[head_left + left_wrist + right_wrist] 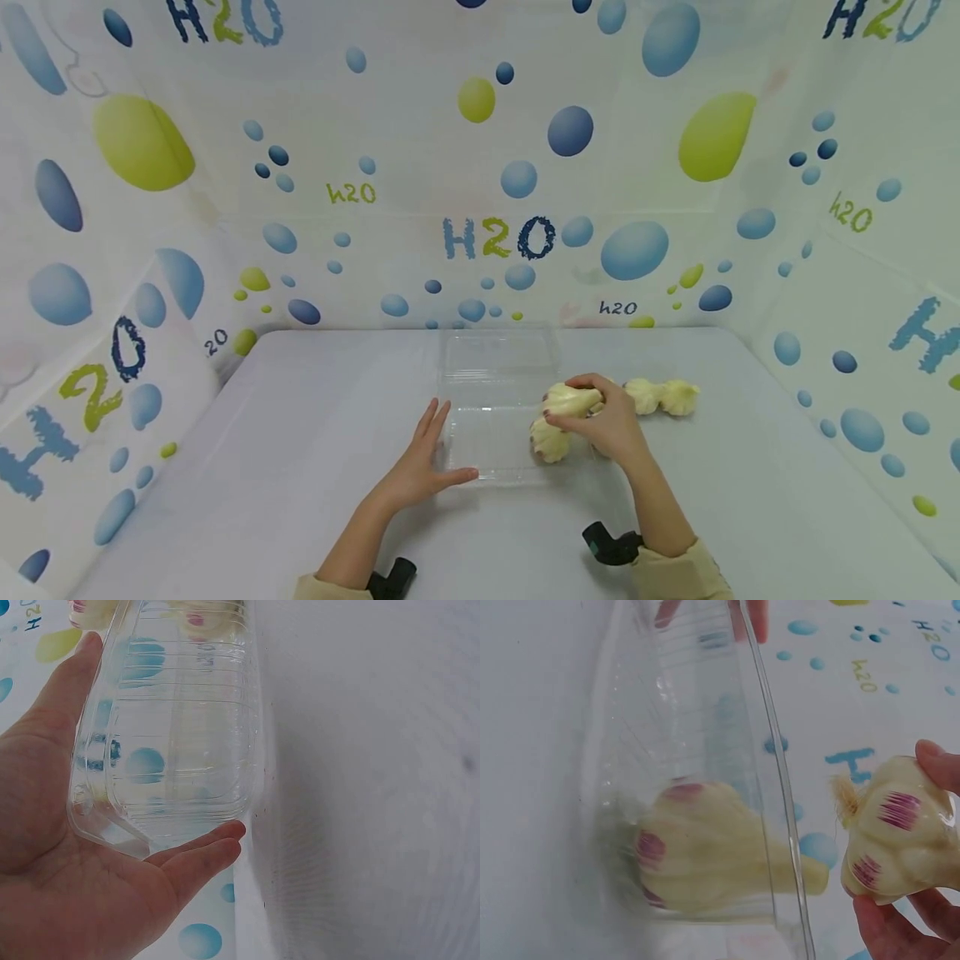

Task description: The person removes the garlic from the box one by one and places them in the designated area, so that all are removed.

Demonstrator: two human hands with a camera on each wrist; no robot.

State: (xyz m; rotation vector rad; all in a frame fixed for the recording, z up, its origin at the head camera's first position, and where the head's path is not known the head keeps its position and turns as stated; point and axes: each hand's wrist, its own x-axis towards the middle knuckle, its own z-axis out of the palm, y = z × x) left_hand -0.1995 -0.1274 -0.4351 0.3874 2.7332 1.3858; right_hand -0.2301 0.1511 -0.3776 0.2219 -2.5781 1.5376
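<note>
A clear plastic container (491,437) lies in front of me with its lid (498,354) folded back. My left hand (420,467) touches its left end, thumb along the front side and straight fingers at the end wall. My right hand (617,425) holds a garlic bulb (900,825) above the container's right part, fingertips and thumb pinching it from opposite sides. In the right wrist view this bulb has purple streaks and a tuft of roots. Another garlic bulb (705,847) lies inside the container's right end, its stem by the rim.
To the right, beyond my right hand, two more garlic bulbs lie on the white table (750,500), one bulb (642,396) beside the other bulb (679,398). A patterned backdrop (420,125) rises behind the table. Black wrist cameras are on both forearms.
</note>
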